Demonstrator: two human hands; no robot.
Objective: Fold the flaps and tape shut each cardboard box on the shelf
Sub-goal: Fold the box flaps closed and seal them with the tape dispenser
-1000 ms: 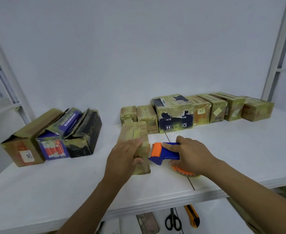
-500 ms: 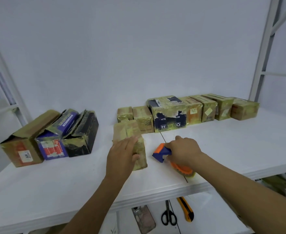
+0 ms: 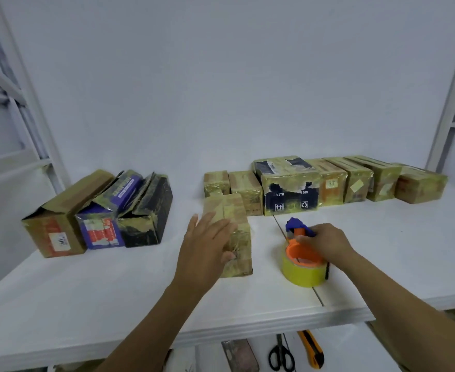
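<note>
Set down since a second ago, the tape dispenser (image 3: 304, 267) now stands on its yellow roll just right of the small box (image 3: 227, 208) on the shelf (image 3: 113, 304). Your right hand (image 3: 325, 242) keeps its grip closed round the handle. Your left hand (image 3: 205, 245) lies flat-fingered on the box; press the flaps level before taping. Behind the box stand the taped boxes (image 3: 291, 189).

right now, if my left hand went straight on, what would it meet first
The left hand rests on the near box; past it, probably the small taped box behind, depth unclear.
</note>
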